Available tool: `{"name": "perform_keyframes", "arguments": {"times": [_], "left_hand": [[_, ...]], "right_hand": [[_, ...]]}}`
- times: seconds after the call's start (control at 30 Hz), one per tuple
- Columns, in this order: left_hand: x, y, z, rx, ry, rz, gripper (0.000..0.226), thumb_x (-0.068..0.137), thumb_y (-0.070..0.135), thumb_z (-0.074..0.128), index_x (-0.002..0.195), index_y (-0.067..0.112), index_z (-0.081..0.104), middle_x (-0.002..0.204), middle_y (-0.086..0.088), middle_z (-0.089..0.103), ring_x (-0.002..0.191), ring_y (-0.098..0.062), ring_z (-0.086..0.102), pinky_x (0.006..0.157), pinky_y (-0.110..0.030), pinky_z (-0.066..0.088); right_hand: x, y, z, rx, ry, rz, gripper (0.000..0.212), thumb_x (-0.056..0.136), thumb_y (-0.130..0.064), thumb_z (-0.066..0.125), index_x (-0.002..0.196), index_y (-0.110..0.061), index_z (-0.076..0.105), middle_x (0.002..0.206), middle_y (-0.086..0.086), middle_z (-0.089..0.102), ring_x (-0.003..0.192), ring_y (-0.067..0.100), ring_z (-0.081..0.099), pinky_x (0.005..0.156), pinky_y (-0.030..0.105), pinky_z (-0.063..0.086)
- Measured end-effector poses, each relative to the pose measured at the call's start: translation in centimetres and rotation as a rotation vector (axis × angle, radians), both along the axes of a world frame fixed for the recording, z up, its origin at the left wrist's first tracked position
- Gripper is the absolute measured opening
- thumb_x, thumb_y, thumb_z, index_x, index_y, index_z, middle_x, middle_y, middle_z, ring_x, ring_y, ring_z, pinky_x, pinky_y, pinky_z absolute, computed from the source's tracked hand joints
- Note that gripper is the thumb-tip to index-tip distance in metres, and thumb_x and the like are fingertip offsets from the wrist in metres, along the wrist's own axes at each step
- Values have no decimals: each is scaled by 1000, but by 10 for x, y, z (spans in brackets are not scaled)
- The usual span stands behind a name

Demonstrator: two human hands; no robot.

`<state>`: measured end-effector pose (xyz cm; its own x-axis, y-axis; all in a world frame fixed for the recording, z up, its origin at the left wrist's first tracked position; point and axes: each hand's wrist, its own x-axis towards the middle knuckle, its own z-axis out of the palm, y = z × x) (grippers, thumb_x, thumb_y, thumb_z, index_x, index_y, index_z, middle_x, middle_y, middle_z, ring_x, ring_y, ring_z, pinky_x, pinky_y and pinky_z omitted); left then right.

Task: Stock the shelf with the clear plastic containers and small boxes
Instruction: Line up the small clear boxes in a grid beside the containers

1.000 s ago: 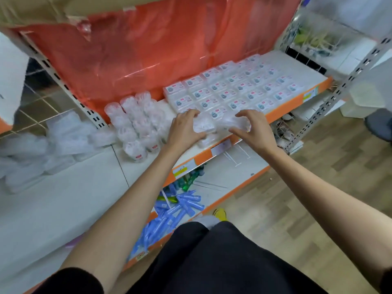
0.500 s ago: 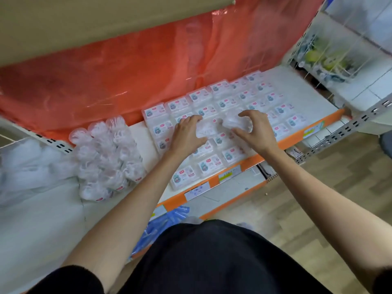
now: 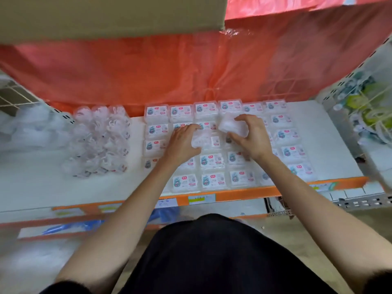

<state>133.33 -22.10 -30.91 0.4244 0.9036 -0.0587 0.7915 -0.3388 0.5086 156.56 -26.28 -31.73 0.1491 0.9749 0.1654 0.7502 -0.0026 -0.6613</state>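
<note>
Several rows of small clear boxes with blue-and-red labels (image 3: 212,161) cover the white shelf (image 3: 318,128) from the middle to the right. My left hand (image 3: 180,143) grips a clear plastic container (image 3: 200,140) just above these rows. My right hand (image 3: 251,135) holds another clear container (image 3: 230,125), tilted, a little above the boxes further back. A cluster of round clear containers (image 3: 101,141) stands on the shelf to the left of the boxes.
An orange plastic sheet (image 3: 169,68) hangs behind the shelf and a cardboard box (image 3: 106,15) juts overhead. The shelf's orange front edge (image 3: 233,196) carries price tags. Blue items (image 3: 70,227) lie on a lower shelf; a wire rack with green goods (image 3: 369,107) is at right.
The view has swung to face the shelf squarely. Both hands have moved further back over the rows of boxes, and have drawn slightly apart, each still with its container.
</note>
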Motion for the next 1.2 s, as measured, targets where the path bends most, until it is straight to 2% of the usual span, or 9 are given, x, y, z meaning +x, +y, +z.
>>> {"name": "perform_keyframes", "arguments": {"times": [0.2,0.33,0.53,0.7,0.87,0.97,1.03,1.1,1.2], "left_hand": [[26,-13,3,-8,-73,228,59,86,34,70,136,15,47,140,-5,48,133,-24,37,110,-37,25],[66,-24,12,-10,-337,487,37,95,27,60,126,8,57,128,-9,59,121,-23,53,105,-36,39],[118,-33,25,-329,-510,591,48,89,46,58,104,2,67,96,-11,67,91,-24,62,86,-33,49],[131,-36,24,-610,-792,667,22,95,17,61,112,4,65,102,-11,64,85,-18,62,62,-20,56],[131,-41,22,-612,-944,700,16,95,16,63,108,8,63,101,-6,66,90,-15,64,70,-19,57],[130,-44,23,-621,-1012,694,10,95,15,62,104,15,59,96,-1,63,90,-15,63,73,-19,57],[129,-45,23,-614,-1023,691,16,94,14,63,109,17,56,99,-1,62,94,-16,63,74,-18,56],[129,-47,24,-611,-1009,689,20,95,15,63,113,17,56,106,-4,62,101,-18,62,76,-20,56],[128,-48,23,-624,-989,681,17,96,22,61,112,20,56,114,-4,62,105,-18,61,82,-24,55]], "right_hand": [[29,8,4,-7,25,155,46,81,-30,78,120,-13,60,124,5,61,116,26,49,95,29,36],[47,4,7,-18,48,250,50,78,-31,80,121,-15,60,126,2,60,118,23,49,97,29,36],[66,-3,8,7,35,362,54,77,-31,82,124,-16,60,127,1,60,120,22,49,99,23,33],[76,-6,10,31,47,407,58,73,-28,83,125,-17,60,127,0,61,119,22,51,99,29,37],[74,-11,8,-11,417,187,59,77,-34,83,127,-24,54,129,-8,52,115,9,51,89,12,44],[78,-13,7,-169,725,-20,49,85,-37,76,126,-15,58,120,1,62,108,15,62,83,22,53],[77,-16,11,-260,850,-10,36,90,-30,71,118,-9,65,101,2,69,93,16,67,75,22,55],[73,-20,13,-277,896,23,15,90,-18,71,105,-15,68,84,-2,67,80,14,66,71,22,56],[68,-23,15,-242,922,29,20,88,-7,72,96,-24,66,78,-5,66,76,13,65,77,28,57]]}}
